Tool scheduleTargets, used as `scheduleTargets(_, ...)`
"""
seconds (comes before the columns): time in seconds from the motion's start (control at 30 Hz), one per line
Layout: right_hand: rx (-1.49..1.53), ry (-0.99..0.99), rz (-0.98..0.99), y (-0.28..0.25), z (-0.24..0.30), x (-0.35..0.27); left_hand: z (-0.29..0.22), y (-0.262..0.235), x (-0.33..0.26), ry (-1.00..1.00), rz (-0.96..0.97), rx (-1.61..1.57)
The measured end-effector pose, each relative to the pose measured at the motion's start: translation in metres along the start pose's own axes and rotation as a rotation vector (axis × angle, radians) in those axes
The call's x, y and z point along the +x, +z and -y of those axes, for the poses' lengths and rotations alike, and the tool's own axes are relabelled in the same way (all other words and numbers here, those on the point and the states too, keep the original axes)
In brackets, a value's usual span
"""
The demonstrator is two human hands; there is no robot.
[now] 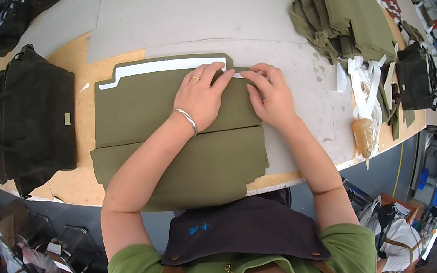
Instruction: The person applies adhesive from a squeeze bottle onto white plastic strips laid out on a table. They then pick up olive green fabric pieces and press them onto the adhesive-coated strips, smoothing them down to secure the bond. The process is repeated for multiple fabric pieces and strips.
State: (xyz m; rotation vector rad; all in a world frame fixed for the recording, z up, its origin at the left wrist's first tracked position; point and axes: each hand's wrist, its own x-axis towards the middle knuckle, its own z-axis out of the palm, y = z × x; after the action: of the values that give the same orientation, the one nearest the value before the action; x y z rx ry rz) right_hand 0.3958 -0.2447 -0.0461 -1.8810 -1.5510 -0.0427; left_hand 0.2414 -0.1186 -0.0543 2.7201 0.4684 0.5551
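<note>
A large olive-green fabric panel (pixel 138 114) lies flat on the table, with a white strip (pixel 154 67) along its top edge. My left hand (pixel 203 95), wearing a ring and a silver bracelet, presses flat on the panel near its upper right corner. My right hand (pixel 271 93) rests beside it, fingertips pinching the folded fabric edge at that corner. A second olive piece (pixel 206 168) lies under the panel's lower edge and hangs over the table front.
A dark handbag (pixel 28 117) lies at the left. A stack of olive fabric pieces (pixel 342 7) sits at the back right, with white strips (pixel 363 84) and a glue bottle (pixel 364 136) below it. Grey sheets (pixel 185 8) cover the table.
</note>
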Motion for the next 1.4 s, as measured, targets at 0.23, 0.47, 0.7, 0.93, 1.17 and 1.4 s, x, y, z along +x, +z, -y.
scheduleTargets(0.23,0.020,0.072,-0.035,0.003,-0.007,-0.008,0.003,0.002,-0.001,0.008,0.009,-0.030)
scheduleTargets(0.47,-0.086,-0.021,0.071,-0.006,-0.017,0.020,0.005,0.003,-0.003,0.028,-0.028,-0.045)
scheduleTargets(0.7,-0.157,-0.166,0.081,-0.007,-0.023,0.031,0.003,0.003,-0.004,0.028,-0.024,-0.027)
scheduleTargets(0.93,-0.071,0.005,0.074,-0.014,-0.019,0.029,0.000,0.002,-0.004,0.020,0.004,0.028)
scheduleTargets(1.17,-0.092,-0.022,0.060,-0.003,-0.014,0.007,-0.001,0.003,-0.004,0.004,0.045,0.070)
scheduleTargets(1.4,-0.199,-0.072,0.022,-0.004,-0.011,0.003,-0.004,0.002,-0.003,-0.017,0.061,0.116)
